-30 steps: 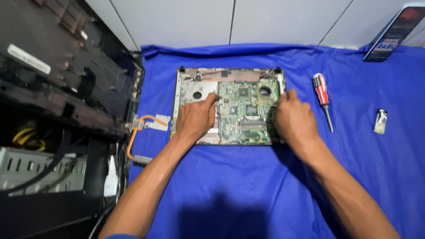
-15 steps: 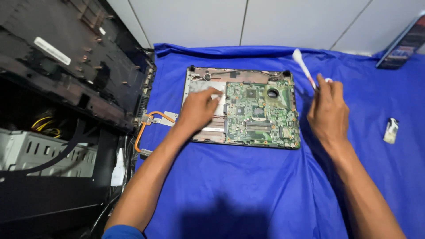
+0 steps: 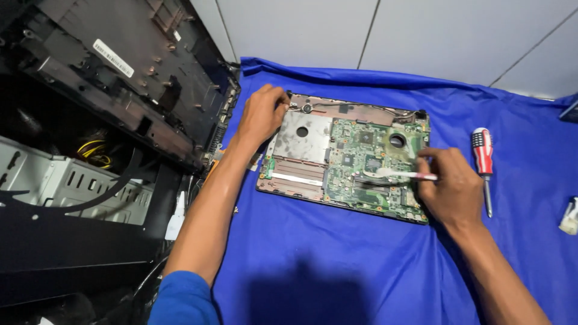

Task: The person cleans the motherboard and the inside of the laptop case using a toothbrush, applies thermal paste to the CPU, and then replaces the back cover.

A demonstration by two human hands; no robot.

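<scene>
Cloth: blue fabric sheet [image 3: 337, 271] covers the work surface; everything rests on it.
Right hand: right hand [image 3: 448, 189] at the near right corner of the board, fingers pressed together around a slim white tool with a pinkish handle end [image 3: 400, 175]; its pale tip lies low over the circuitry, left of the hand.
Board: opened laptop base with green circuit board and grey metal plate [image 3: 349, 159] lies flat, mid-cloth, slightly skewed; round fan opening [image 3: 397, 141] towards its far right.
Left hand: left hand [image 3: 262, 114] curled over the far left corner of the base, fingertips closed on its edge near a small round part; cannot tell whether anything is pinched.
Screwdriver: red-and-white handled screwdriver [image 3: 483, 162] lies just right of the right hand, apart from it.
Small part: white plastic piece [image 3: 569, 216] at the right edge of the cloth, well apart.
Left side: black plastic laptop cover [image 3: 138, 72] leaning upright; grey metal computer case [image 3: 66, 180] below it.
Risk 1: tool tip dragged across small components could lift or crack one; cause, too much pressure.
Risk 2: base could slide on the cloth if the left hand loosens.
Risk 3: right wrist could nudge the screwdriver.
</scene>
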